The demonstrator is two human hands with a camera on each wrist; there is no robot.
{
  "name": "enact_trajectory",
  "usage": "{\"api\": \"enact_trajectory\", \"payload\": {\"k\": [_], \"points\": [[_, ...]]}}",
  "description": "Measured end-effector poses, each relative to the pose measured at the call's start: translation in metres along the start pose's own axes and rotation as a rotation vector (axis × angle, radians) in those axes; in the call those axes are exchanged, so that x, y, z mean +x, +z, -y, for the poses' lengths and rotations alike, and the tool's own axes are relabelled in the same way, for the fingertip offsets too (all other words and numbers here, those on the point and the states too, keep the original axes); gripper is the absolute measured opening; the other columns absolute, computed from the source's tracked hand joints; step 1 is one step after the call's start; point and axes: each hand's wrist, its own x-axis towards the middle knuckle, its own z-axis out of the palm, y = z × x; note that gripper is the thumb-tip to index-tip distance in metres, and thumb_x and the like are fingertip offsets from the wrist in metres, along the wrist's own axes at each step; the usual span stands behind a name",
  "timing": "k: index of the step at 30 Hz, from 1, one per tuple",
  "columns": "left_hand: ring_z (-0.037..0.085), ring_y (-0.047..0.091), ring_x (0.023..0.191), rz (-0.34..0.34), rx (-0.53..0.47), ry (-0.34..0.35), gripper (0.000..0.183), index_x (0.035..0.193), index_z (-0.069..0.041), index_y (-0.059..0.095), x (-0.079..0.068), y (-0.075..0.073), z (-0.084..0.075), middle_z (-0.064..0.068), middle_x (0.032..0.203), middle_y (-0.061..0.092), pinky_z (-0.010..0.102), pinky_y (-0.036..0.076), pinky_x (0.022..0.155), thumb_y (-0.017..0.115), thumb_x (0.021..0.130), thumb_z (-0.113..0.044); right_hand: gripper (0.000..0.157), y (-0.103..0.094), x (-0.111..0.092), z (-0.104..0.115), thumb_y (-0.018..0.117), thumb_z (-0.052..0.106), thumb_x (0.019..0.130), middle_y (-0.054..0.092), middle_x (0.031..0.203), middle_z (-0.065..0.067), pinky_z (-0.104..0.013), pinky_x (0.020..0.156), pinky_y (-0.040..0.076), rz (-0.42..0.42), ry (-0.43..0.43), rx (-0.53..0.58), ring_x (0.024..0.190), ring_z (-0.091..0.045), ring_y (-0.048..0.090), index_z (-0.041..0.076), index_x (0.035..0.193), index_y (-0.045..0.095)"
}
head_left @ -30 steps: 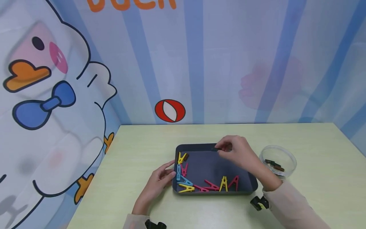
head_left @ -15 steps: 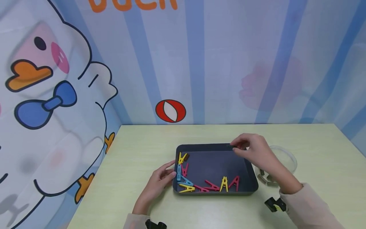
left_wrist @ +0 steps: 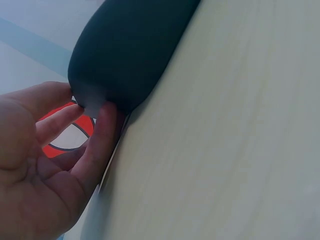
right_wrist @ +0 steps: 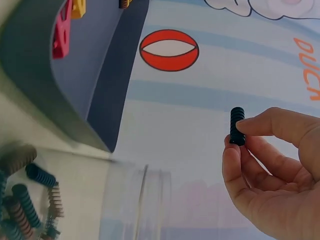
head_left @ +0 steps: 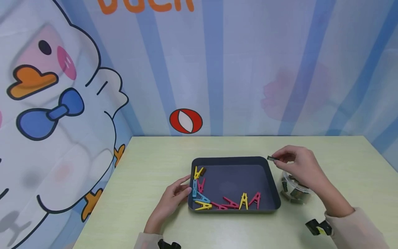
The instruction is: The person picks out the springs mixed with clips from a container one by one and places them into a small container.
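Observation:
My right hand (head_left: 303, 166) pinches a dark coil spring (right_wrist: 237, 126) between thumb and fingertips, in the air just past the tray's far right corner. Below that hand stands a clear round tub (right_wrist: 132, 205), partly covered by it in the head view; more green and brown springs (right_wrist: 26, 204) lie inside. At the left of a dark grey tray (head_left: 230, 161), my left hand (head_left: 172, 197) touches the outer wall with thumb and fingertips. Yellow, blue and pink clothespins (head_left: 244, 200) lie along the tray's left and near sides. A small brown spring (head_left: 203, 171) sits in its far left corner.
The pale wooden table (head_left: 161, 148) carries the tray and the tub. Behind it hangs a blue striped cloth (head_left: 236, 69) printed with a duck and a ball. Black devices (head_left: 318, 227) are strapped to both wrists.
My right hand has moved right with the spring, from over the tray's far edge to beyond its far right corner, above the tub. The left hand stays at the tray.

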Motion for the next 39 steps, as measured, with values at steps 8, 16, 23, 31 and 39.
{"api": "enact_trajectory", "payload": {"k": [8, 16, 23, 31, 39], "points": [[0.033, 0.062, 0.114, -0.006, 0.013, -0.002, 0.051, 0.150, -0.007, 0.044, -0.001, 0.000, -0.001, 0.026, 0.132, 0.058, 0.037, 0.057, 0.087, 0.059, 0.102, -0.016, 0.015, -0.010, -0.010, -0.020, 0.076, 0.003, 0.086, 0.069, 0.086, -0.001, -0.026, 0.064, 0.049, -0.027, 0.043, -0.057, 0.072, -0.010, 0.064, 0.003, 0.101, 0.075], [0.032, 0.062, 0.113, -0.010, 0.029, -0.004, 0.051, 0.151, -0.008, 0.044, 0.000, 0.001, 0.002, 0.026, 0.132, 0.058, 0.038, 0.057, 0.086, 0.058, 0.102, -0.017, 0.014, -0.014, -0.020, -0.039, 0.076, 0.002, 0.086, 0.070, 0.086, -0.002, -0.025, 0.061, 0.047, -0.039, 0.083, -0.096, 0.071, -0.006, 0.062, 0.002, 0.100, 0.074], [0.033, 0.062, 0.114, -0.015, 0.027, -0.010, 0.051, 0.151, -0.008, 0.044, 0.000, 0.001, 0.002, 0.026, 0.132, 0.058, 0.039, 0.057, 0.087, 0.058, 0.102, -0.016, 0.013, -0.014, -0.023, -0.048, 0.076, 0.002, 0.085, 0.069, 0.083, -0.002, -0.025, 0.060, 0.047, -0.037, 0.100, -0.122, 0.070, -0.008, 0.062, 0.001, 0.098, 0.074], [0.030, 0.063, 0.112, -0.026, 0.038, -0.022, 0.051, 0.150, -0.011, 0.046, 0.000, 0.000, 0.001, 0.023, 0.132, 0.059, 0.038, 0.057, 0.087, 0.060, 0.102, -0.019, 0.010, -0.012, -0.025, -0.051, 0.075, 0.006, 0.087, 0.070, 0.081, -0.001, -0.025, 0.060, 0.048, -0.070, 0.093, -0.138, 0.070, -0.012, 0.064, 0.001, 0.096, 0.074], [0.031, 0.062, 0.112, -0.022, 0.034, -0.012, 0.051, 0.150, -0.010, 0.046, 0.001, 0.000, 0.002, 0.024, 0.132, 0.058, 0.037, 0.057, 0.087, 0.060, 0.101, -0.018, 0.011, -0.013, -0.022, -0.049, 0.074, 0.007, 0.088, 0.070, 0.084, -0.002, -0.024, 0.059, 0.049, -0.072, 0.098, -0.109, 0.071, -0.006, 0.063, 0.002, 0.098, 0.074]]}}
